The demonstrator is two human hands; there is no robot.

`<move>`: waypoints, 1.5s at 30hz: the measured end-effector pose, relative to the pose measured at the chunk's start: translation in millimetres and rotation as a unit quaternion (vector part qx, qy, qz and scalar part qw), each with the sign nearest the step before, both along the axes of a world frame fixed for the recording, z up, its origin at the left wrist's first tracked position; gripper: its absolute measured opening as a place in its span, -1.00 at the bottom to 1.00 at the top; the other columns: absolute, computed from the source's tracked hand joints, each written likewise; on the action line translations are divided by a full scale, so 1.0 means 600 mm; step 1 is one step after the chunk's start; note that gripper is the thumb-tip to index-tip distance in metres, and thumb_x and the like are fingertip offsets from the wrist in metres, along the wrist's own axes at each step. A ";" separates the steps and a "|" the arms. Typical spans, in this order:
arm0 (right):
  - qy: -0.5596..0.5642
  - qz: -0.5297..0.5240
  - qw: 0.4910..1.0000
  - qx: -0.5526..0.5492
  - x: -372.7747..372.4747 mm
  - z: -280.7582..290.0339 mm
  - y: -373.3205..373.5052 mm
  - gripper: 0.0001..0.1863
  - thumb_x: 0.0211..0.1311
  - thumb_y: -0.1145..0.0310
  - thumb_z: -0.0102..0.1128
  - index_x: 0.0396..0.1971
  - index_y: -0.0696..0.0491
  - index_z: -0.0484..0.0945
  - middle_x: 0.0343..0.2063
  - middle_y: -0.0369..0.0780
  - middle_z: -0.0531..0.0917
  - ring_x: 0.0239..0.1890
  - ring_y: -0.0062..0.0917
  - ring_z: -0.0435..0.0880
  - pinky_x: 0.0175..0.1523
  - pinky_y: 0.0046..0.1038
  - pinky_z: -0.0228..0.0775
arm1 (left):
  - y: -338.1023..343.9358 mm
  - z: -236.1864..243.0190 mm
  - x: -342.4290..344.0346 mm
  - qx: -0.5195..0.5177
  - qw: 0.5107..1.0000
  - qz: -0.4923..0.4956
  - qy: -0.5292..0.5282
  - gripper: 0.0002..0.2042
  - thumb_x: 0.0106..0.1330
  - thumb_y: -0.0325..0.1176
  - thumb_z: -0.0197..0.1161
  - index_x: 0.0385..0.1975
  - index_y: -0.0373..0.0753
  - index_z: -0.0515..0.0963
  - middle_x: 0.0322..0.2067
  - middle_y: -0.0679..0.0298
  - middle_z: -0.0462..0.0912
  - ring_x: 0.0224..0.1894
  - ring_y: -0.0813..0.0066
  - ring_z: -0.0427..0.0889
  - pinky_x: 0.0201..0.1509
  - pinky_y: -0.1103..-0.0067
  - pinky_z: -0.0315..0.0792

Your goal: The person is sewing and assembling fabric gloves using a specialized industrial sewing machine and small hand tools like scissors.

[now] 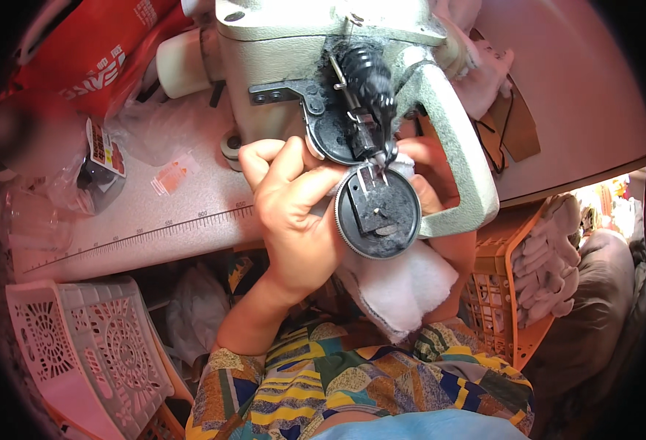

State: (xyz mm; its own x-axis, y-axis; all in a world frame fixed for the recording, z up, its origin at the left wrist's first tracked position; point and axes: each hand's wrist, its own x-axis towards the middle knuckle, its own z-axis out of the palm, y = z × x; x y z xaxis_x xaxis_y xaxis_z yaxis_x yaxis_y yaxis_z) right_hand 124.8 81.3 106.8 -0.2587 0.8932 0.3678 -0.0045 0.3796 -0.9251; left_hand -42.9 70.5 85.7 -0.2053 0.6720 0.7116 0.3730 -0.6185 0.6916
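A pale green sewing machine [286, 59] with lint on its black moving parts stands before me. Its toothed round disc [381, 231] faces up, and a second black disc [334, 136] sits behind it. White fluffy fabric [403, 282] hangs below the front disc, its upper part running up behind it. My left hand [290, 198] is closed at the left of the discs, thumb and fingers pinched at the fabric near the seam point. My right hand [429, 172] grips the fabric on the other side, partly hidden behind the machine's curved arm [458, 147].
A ruler scale [169, 231] runs along the table's front edge. Plastic bags, a clear jar [37, 227] and a red bag [96, 59] lie at left. A white crate [96, 352] stands below left; an orange crate [495, 293] beside stacked white pieces [550, 264] stands at right.
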 end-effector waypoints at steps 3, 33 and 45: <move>-0.046 0.045 0.997 0.046 0.003 -0.011 0.012 -0.76 0.14 0.47 0.24 -0.19 0.22 0.56 -0.23 -0.17 0.61 -0.19 -0.51 0.59 -0.09 -0.51 0.40 | -0.005 0.007 -0.010 -0.025 0.999 0.005 0.022 -0.85 -0.19 -0.46 0.38 -0.56 -0.25 0.60 -0.56 0.34 0.34 -0.27 0.32 0.24 -0.15 0.50 0.19; -0.013 -0.034 0.996 -0.083 -0.032 -0.056 -0.030 -0.85 -0.01 0.63 0.25 -0.38 0.17 0.54 -0.45 -0.28 0.53 -0.35 -0.62 0.50 -0.23 -0.59 0.32 | -0.003 0.016 -0.011 0.001 0.998 -0.005 0.067 -0.77 -0.29 -0.46 0.37 -0.53 -0.30 0.62 -0.46 0.28 0.61 -0.36 0.34 0.35 -0.25 0.53 0.27; 0.194 -0.023 0.979 -0.054 -0.050 -0.109 -0.058 -0.77 0.36 0.48 -0.02 -0.04 0.19 0.47 -0.15 -0.25 0.57 -0.11 -0.61 0.51 -0.02 -0.56 0.35 | -0.062 -0.003 -0.021 -0.161 0.980 -0.072 -0.095 -0.75 0.02 -0.57 0.29 -0.26 -0.41 0.55 -0.46 0.22 0.48 -0.35 0.41 0.43 -0.21 0.59 0.35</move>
State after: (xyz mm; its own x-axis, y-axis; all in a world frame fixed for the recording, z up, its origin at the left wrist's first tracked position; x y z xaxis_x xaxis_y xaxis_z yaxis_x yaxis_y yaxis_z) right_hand 94.8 46.5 41.2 -0.0770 0.9399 0.3328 -0.3485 0.2873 -0.8922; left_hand -55.7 33.1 83.9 -0.1999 0.8874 0.4154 0.1440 -0.3928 0.9083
